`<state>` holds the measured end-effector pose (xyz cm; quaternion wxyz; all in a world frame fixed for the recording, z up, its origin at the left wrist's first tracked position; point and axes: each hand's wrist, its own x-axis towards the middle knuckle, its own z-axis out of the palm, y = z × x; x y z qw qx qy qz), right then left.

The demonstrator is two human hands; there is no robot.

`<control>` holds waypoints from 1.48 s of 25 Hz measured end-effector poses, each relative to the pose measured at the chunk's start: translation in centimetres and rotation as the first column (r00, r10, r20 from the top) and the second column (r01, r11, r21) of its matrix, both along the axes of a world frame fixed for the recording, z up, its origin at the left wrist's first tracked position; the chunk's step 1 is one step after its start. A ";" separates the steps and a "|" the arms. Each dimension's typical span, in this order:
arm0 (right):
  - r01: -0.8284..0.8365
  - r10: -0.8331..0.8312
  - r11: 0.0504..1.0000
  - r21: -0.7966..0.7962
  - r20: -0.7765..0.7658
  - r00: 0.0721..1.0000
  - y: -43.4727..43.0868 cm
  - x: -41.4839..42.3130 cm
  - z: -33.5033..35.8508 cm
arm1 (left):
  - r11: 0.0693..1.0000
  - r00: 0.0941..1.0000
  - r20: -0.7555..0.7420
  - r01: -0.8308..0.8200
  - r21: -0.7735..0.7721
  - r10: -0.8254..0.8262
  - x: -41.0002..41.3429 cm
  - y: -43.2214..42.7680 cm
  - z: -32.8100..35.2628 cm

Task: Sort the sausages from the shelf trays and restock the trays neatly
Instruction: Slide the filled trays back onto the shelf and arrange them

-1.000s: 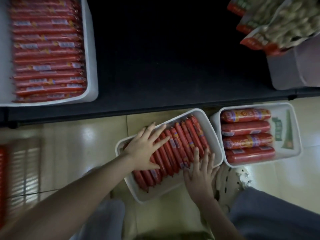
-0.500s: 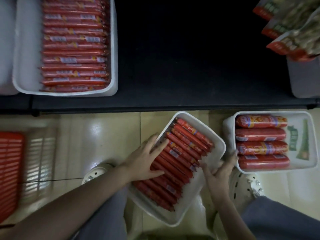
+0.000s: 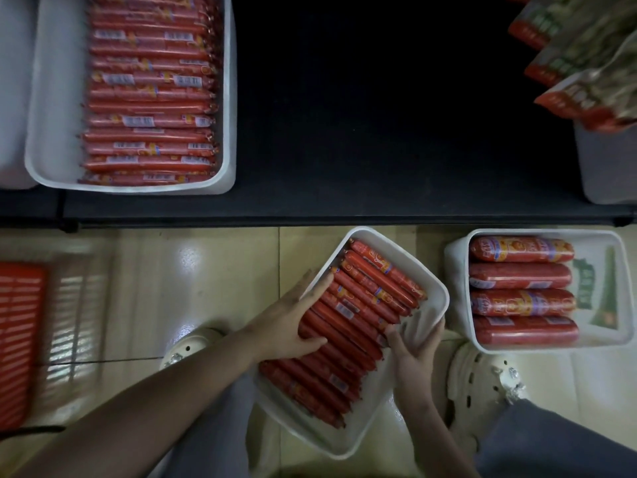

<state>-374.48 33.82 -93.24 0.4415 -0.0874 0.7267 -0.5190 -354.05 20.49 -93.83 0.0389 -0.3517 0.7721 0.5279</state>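
The dark shelf [image 3: 379,132] runs across the far side, with a full white tray [image 3: 227,98] at its left and a wide stretch of dark surface to the right of it. Over the tiled floor [image 3: 206,288], near the shelf's edge, a slanted tray [image 3: 358,439] of thin sausages [image 3: 351,326] lies left of another tray [image 3: 617,288], the two apart. The left hand [image 3: 289,326] lies flat on the sausages, its grip apart. The right hand [image 3: 413,357] has its grip clamped on the slanted tray's right rim.

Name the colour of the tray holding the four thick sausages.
White tray, with a green label inside; clearest in the head view.
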 end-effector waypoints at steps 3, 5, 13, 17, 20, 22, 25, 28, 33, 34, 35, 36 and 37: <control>0.119 -0.114 0.992 -0.031 0.120 0.986 -0.3 0.4 -0.3 | 0.997 0.999 -0.009 0.050 -0.063 -0.050 -0.3 0.2 -0.1; 0.128 -0.123 0.992 -0.009 0.218 0.968 -0.2 0.5 -0.5 | 0.994 0.999 -0.023 0.027 -0.101 -0.030 -0.5 0.4 -0.1; 0.066 -0.065 0.998 -0.001 0.164 0.984 1.0 0.6 2.3 | 0.986 0.989 -0.003 -0.146 -0.075 0.146 -2.1 3.4 1.9; -0.003 0.011 0.998 -0.056 0.135 0.991 0.1 -1.0 5.4 | 0.973 0.974 0.027 -0.222 -0.067 0.224 -3.3 3.3 5.5; -0.045 0.054 0.995 -0.094 0.094 0.994 -1.5 -1.7 9.1 | 0.955 0.958 0.008 -0.286 -0.081 0.288 -3.9 2.8 9.5; -0.089 0.097 0.989 -0.117 0.071 0.993 -2.9 -2.4 11.5 | 0.931 0.936 -0.033 -0.353 -0.091 0.352 -4.1 2.3 11.9; -0.195 0.203 0.969 -0.151 0.038 0.978 -6.3 -3.1 13.8 | 0.887 0.900 -0.091 -0.436 -0.151 0.427 -4.5 0.2 14.6; -0.295 0.307 0.932 -0.210 0.023 0.951 -11.2 -2.9 14.8 | 0.846 0.861 -0.068 -0.508 -0.165 0.504 -4.6 -3.4 15.6; -0.462 0.476 0.849 -0.257 -0.010 0.879 -20.2 -2.5 13.5 | 0.748 0.767 -0.105 -0.641 -0.172 0.633 -4.1 -9.5 13.8; -0.490 0.502 0.834 -0.255 -0.020 0.865 -21.8 -2.8 12.7 | 0.733 0.752 -0.100 -0.658 -0.174 0.651 -4.2 -10.6 13.2; -0.510 0.524 0.820 -0.260 -0.019 0.851 -23.4 -3.0 12.1 | 0.725 0.742 -0.090 -0.668 -0.167 0.664 -4.3 -11.7 12.8; -0.523 0.541 0.810 -0.267 -0.005 0.841 -24.7 -3.3 11.6 | 0.721 0.736 -0.079 -0.676 -0.151 0.673 -4.4 -12.8 12.6; -0.532 0.556 0.802 -0.270 0.017 0.831 -25.8 -3.7 11.2 | 0.716 0.726 -0.075 -0.687 -0.121 0.684 -4.4 -14.1 12.5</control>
